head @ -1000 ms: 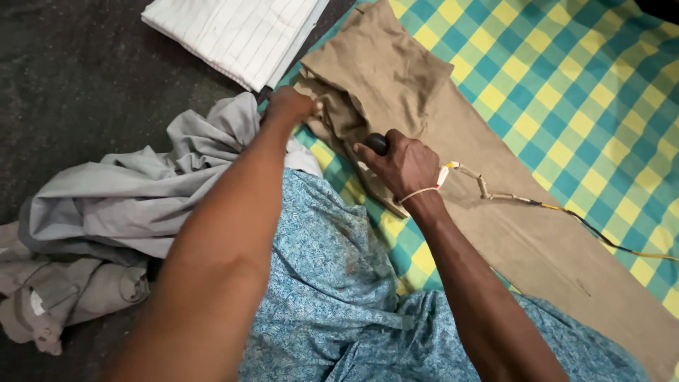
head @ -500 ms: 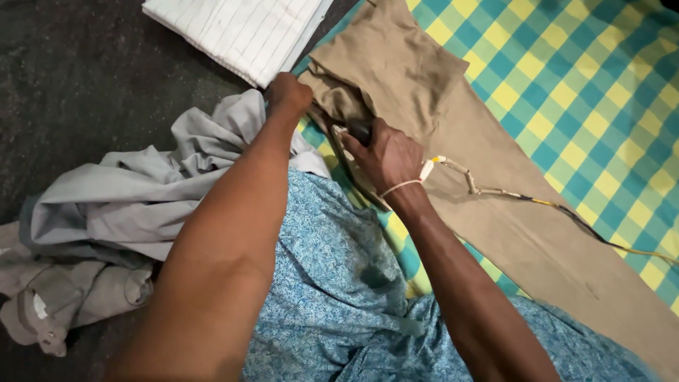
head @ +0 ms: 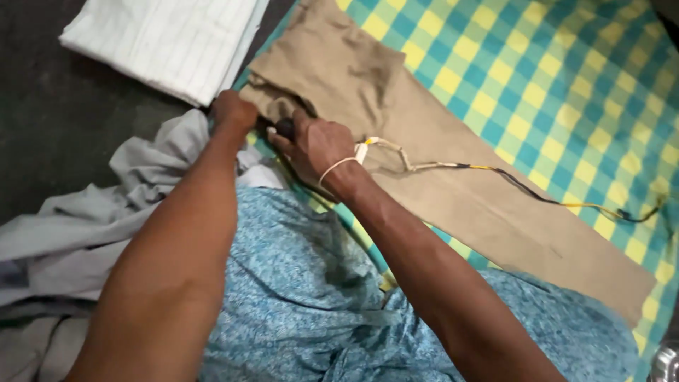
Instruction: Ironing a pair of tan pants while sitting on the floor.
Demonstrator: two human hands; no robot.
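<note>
Tan trousers [head: 396, 134] lie spread on a green and yellow checked cloth [head: 566, 85]. My right hand [head: 318, 145] is closed on the dark handle of an iron [head: 285, 127], which sits on the trousers' near edge; the iron's body is hidden under the hand. A yellow and black cord [head: 509, 177] runs from the iron to the right. My left hand [head: 233, 110] grips the trousers' waist end at the cloth's left edge.
A folded white striped garment [head: 170, 42] lies at the top left on the dark floor [head: 56, 120]. A heap of grey clothes [head: 92, 233] is at my left. My blue patterned garment [head: 304, 297] fills the foreground.
My right hand with the iron has slid left along the trousers toward my left hand. The left hand keeps its hold on the waist end.
</note>
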